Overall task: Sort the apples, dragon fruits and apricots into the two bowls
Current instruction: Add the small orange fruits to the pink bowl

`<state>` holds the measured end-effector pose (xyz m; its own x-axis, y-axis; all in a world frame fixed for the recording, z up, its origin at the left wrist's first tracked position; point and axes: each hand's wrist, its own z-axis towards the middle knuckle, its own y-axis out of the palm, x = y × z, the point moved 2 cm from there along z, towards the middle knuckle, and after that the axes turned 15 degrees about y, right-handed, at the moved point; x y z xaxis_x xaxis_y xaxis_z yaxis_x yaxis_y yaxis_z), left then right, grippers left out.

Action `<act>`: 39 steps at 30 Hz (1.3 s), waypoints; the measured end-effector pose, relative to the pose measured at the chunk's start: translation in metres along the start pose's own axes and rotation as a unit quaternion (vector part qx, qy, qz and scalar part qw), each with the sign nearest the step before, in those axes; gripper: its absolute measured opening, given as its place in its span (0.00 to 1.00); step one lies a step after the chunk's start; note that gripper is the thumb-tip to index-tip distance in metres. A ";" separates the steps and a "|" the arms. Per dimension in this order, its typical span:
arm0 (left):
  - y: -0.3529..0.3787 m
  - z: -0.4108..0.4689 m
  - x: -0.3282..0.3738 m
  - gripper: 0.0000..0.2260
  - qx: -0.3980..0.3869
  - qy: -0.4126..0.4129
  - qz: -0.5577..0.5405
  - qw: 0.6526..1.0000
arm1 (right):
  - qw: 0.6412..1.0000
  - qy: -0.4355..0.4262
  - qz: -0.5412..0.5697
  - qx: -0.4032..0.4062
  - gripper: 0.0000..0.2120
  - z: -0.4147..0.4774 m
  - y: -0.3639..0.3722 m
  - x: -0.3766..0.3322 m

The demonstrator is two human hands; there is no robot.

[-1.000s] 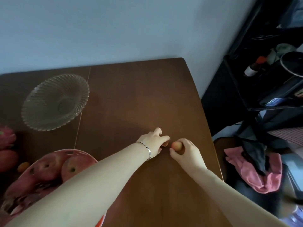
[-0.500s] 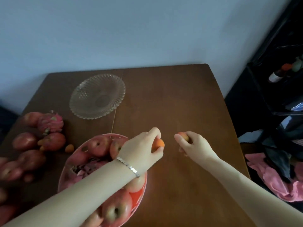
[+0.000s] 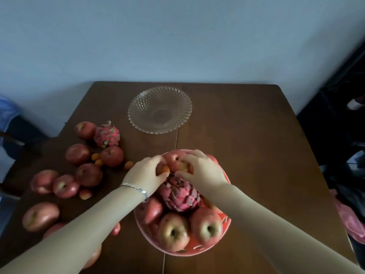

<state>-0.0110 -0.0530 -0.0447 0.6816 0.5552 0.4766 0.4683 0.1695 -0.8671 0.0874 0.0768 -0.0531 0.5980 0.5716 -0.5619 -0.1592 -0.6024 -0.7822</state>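
Drop step, I judge: the red bowl [image 3: 197, 251], heaped with apples [image 3: 206, 227] and a dragon fruit [image 3: 178, 195], lies under both hands. The left hand [image 3: 145, 176] pinches a small orange apricot [image 3: 162, 169]; beside it the right hand [image 3: 203, 172] curls on what looks like a second apricot [image 3: 182, 166]. Next I'd release low between the apples so neither rolls off.

I find bare table [image 3: 256, 147] right of the heaped red bowl [image 3: 197, 252], and a free lane from it to the glass bowl [image 3: 138, 107]; loose apples [image 3: 78, 154] and a dragon fruit [image 3: 106, 135] crowd the left side.
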 end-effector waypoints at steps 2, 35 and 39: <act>0.004 0.002 -0.006 0.11 -0.010 0.022 -0.028 0.999 | 0.998 0.035 -0.053 -0.011 0.15 0.001 0.012 -0.006; 0.000 -0.063 -0.018 0.09 0.062 0.035 -0.133 0.989 | 0.990 -0.029 -0.139 0.027 0.18 -0.022 -0.016 0.015; -0.003 -0.075 -0.024 0.09 0.082 0.011 -0.127 0.988 | 0.983 -0.018 -0.166 -0.077 0.25 -0.018 -0.018 0.014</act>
<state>0.0138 -0.1282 -0.0424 0.5664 0.4598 0.6839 0.5297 0.4326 -0.7296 0.1128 0.0855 -0.0423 0.5678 0.7685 -0.2950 0.1623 -0.4558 -0.8751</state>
